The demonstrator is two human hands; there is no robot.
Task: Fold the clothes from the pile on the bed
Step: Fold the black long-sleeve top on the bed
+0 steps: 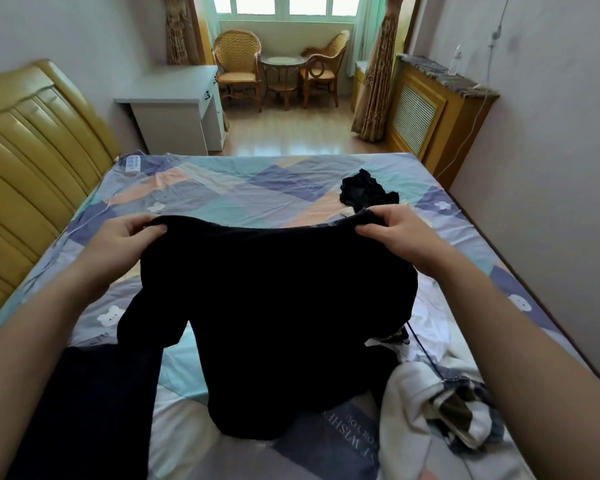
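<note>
Your left hand [125,237] and right hand [400,233] grip black top [274,306] by top edge — not folded yet. Pile [440,403] waits beside — most work left.

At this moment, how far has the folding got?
Early, it seems. No neatly folded stack shows. Both the left hand and right hand hold a dark garment up by its top edge, unfolded. Left to do: the white and patterned clothes at the right and a crumpled black item farther up the bed.
</note>
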